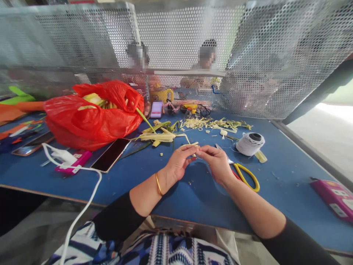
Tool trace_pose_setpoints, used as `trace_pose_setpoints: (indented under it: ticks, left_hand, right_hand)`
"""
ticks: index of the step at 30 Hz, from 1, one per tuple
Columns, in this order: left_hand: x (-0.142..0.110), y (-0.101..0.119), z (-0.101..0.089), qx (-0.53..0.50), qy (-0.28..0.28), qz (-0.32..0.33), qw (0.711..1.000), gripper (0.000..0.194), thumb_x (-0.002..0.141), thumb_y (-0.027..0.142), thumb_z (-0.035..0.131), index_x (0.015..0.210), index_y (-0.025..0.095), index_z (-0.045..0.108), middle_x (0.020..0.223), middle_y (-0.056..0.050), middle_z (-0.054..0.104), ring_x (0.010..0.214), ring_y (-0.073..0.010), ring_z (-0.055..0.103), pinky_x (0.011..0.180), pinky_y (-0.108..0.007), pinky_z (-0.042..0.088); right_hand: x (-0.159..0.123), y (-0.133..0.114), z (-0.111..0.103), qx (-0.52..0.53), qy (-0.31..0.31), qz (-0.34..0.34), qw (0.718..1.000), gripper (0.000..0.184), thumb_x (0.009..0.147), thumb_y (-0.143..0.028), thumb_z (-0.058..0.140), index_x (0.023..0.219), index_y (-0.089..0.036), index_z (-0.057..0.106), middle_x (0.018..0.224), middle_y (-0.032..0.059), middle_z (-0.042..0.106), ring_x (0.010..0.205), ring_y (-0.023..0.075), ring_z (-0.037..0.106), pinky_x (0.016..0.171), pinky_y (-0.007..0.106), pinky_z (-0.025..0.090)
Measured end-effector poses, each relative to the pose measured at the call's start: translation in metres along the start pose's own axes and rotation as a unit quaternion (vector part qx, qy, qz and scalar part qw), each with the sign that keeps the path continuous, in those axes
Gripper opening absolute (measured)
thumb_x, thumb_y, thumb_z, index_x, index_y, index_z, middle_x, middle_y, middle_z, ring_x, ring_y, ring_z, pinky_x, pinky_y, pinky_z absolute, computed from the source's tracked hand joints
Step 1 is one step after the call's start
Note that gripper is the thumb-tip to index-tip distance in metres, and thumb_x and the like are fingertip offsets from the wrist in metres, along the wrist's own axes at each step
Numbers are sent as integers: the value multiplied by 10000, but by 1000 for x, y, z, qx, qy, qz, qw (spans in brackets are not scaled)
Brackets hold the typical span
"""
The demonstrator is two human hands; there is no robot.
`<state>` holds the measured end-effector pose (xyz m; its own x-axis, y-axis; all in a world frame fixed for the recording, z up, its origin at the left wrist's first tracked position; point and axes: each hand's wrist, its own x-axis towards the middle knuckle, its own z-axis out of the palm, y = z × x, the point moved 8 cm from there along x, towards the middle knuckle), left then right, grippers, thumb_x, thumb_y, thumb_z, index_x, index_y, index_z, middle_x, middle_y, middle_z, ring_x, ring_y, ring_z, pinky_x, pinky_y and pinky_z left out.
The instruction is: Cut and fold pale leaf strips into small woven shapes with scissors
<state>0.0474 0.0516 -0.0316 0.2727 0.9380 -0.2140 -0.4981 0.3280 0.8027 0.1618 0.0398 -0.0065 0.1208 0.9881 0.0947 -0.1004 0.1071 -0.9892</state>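
My left hand (179, 162), with a gold bangle at the wrist, pinches a thin pale yellow-green leaf strip (188, 144) above the blue table. The fingertips of my right hand (216, 162) are closed in a pinch and meet those of my left. What lies between the right fingertips is hidden. Beside my right hand lie scissors (249, 177) with yellow and red handles, blades pointing away. Behind them stands a spool of white thread (249, 144), with loose thread near it. A pile of pale leaf pieces (157, 137) lies just beyond my left hand.
A red plastic bag (96, 121) of leaf material sits at the left, with a dark phone (111, 154) before it. A white cable (92, 197) crosses the table's front edge. Cut scraps (195, 123) lie by the perforated metal screen (176, 33). A magenta box (333, 198) is at right.
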Motion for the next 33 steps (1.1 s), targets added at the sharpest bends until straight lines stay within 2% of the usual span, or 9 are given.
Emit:
trace_pose_setpoints:
  ticks: [2, 4, 7, 11, 14, 18, 22, 26, 33]
  left_hand:
    - [0, 10, -3, 40, 9, 32, 999, 298, 567, 392, 837, 749, 169, 761, 924, -87, 742, 838, -171, 636, 715, -267, 479]
    - [1, 31, -16, 113, 69, 100, 986, 289, 658, 432, 760, 777, 169, 756, 922, -89, 744, 777, -162, 632, 640, -253, 460]
    - [5, 67, -35, 281, 167, 198, 924, 236, 735, 394, 679, 803, 177, 739, 809, -50, 729, 691, -148, 604, 584, -242, 407]
    - [29, 77, -30, 540, 137, 169, 813, 371, 754, 520, 660, 586, 190, 677, 510, 7, 562, 525, -136, 476, 534, -276, 292]
    - [46, 65, -27, 612, 106, 108, 776, 454, 740, 577, 660, 476, 209, 632, 391, 18, 453, 455, -133, 403, 520, -291, 240]
    - [58, 48, -23, 585, 59, 92, 803, 211, 674, 351, 760, 517, 224, 700, 434, 11, 554, 481, -137, 459, 528, -280, 261]
    - [57, 38, -23, 454, 38, 93, 885, 77, 649, 176, 745, 582, 211, 733, 490, 12, 612, 519, -140, 525, 572, -262, 362]
    - [44, 34, -14, 292, 15, 95, 952, 51, 634, 186, 785, 636, 194, 735, 545, 17, 638, 541, -119, 544, 650, -270, 458]
    - [30, 12, -2, 209, -59, -3, 976, 259, 565, 339, 871, 726, 179, 745, 667, -39, 726, 596, -155, 654, 643, -290, 486]
  right_hand:
    - [4, -1, -6, -16, 14, -4, 1000, 226, 533, -407, 820, 622, -219, 730, 672, 8, 691, 679, 158, 563, 693, 320, 445]
    - [9, -3, -18, -44, 47, -16, 998, 206, 545, -396, 797, 620, -218, 726, 642, 0, 663, 664, 153, 534, 670, 310, 419]
    - [17, -4, -35, -82, 94, -34, 992, 201, 562, -403, 759, 587, -214, 695, 585, -15, 597, 645, 146, 488, 645, 299, 380]
    - [25, 5, -43, -119, 96, -19, 988, 245, 555, -445, 734, 574, -209, 670, 564, -20, 562, 635, 146, 464, 628, 296, 354]
    - [29, 12, -43, -150, 72, -4, 986, 275, 563, -473, 729, 578, -205, 667, 540, -29, 541, 596, 133, 433, 597, 289, 327]
    - [31, 24, -39, -148, 33, 34, 988, 265, 553, -460, 753, 592, -208, 679, 545, -34, 572, 572, 127, 445, 584, 283, 328]
    - [28, 32, -37, -83, 27, 78, 993, 253, 521, -433, 779, 616, -216, 690, 601, -12, 639, 622, 153, 535, 638, 304, 389]
    - [27, 23, -35, -28, 24, 65, 997, 252, 549, -438, 794, 641, -225, 693, 703, 12, 697, 731, 175, 606, 704, 313, 433]
    - [23, -6, -33, -29, 9, -38, 999, 233, 590, -429, 806, 652, -225, 713, 672, 4, 680, 679, 154, 576, 698, 314, 446]
